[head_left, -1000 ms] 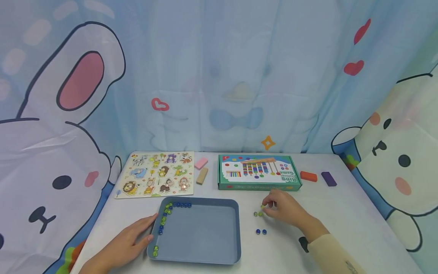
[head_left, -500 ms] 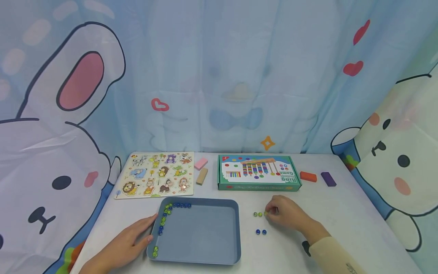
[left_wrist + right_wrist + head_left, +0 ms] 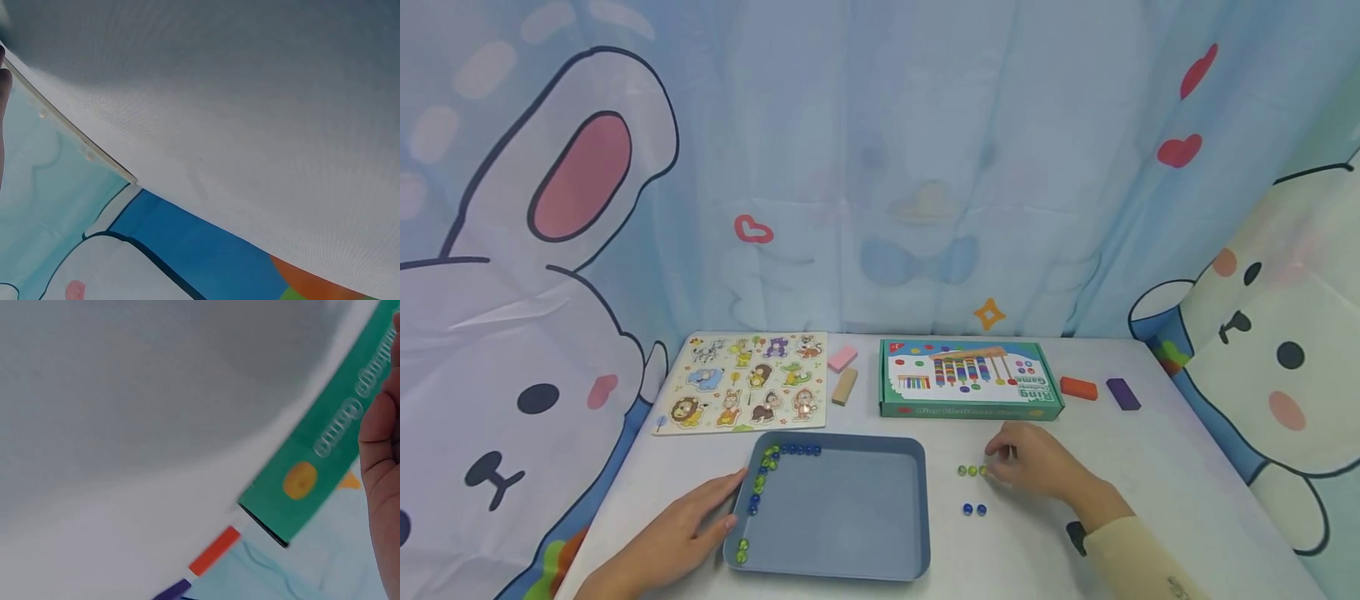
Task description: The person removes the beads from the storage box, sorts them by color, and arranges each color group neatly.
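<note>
In the head view, my left hand rests with extended fingers against the left rim of a blue-grey tray. Several blue marbles and green marbles lie along the tray's left side and upper left corner. Right of the tray, three yellow-green marbles form a short row on the white table. Two blue marbles sit side by side below them. My right hand is at the right end of the green row, thumb beside the last marble, forefinger lifted away; it holds nothing visible.
Behind the tray lies an animal puzzle board. A pink block and a tan block are beside it. A green game box stands behind my right hand, with an orange block and a purple block farther right.
My right hand brought a green marble down to the right end of the row and let it go; its fingers have since parted. My left hand stays at the tray.
</note>
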`<state>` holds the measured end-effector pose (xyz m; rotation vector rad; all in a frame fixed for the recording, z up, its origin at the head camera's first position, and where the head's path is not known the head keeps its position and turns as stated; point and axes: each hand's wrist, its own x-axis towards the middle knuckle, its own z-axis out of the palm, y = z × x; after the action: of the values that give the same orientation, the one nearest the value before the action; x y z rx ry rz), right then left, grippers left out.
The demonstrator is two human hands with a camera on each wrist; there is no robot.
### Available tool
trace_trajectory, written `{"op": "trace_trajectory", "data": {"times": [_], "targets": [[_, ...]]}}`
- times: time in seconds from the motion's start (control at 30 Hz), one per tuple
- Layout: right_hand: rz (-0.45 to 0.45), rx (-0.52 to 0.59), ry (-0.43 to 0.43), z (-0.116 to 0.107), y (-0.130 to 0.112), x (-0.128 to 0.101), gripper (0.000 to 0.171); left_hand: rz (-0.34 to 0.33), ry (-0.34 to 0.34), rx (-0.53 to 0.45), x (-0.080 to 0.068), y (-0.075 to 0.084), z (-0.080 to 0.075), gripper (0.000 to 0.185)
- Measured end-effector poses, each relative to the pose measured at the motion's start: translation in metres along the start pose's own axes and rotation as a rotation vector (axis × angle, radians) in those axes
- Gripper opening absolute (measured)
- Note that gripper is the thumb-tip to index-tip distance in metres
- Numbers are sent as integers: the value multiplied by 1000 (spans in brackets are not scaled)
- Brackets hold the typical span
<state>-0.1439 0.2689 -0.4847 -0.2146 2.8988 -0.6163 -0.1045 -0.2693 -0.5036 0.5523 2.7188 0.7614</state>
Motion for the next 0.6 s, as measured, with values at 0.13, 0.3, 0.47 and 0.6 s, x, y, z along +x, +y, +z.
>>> {"op": "trace_trajectory", "data": {"times": [0.13, 0.3, 0.47, 0.6], "targets": [[-27, 2, 13, -10, -4, 1, 18, -2, 3, -3, 0, 1, -1, 67], [-108, -4, 56, -14, -19, 8, 20, -17, -5, -7, 0, 3, -2, 68], [-230, 27, 96, -13, -48, 20, 21, -41, -13, -12, -1, 3, -3, 69], [-348, 67, 125, -8, -79, 33, 19, -44, -15, -16, 0, 3, -2, 69]]}}
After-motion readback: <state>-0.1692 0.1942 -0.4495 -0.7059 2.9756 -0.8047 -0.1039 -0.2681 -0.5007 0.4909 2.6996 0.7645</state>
